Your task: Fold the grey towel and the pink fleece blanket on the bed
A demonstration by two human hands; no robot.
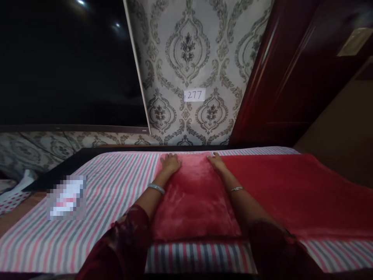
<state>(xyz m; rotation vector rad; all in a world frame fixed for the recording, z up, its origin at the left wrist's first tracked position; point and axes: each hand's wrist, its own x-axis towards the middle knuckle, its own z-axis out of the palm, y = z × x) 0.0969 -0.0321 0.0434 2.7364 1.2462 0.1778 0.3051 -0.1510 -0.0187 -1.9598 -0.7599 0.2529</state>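
Observation:
A red plush blanket lies over a striped sheet, with a folded-over panel in the middle and a longer flat stretch running to the right. My left hand rests flat on the panel's far left corner, fingers spread. At the far right corner of the same panel, my right hand touches the cloth with its fingers apart. Neither hand grips the fabric. Both forearms reach along the sides of the panel, and the right one hides part of its right edge.
The striped sheet covers the table below the blanket. A blurred white item sits on the left. Behind stand a large dark television, patterned wallpaper with a paper label reading 277, and a dark red door.

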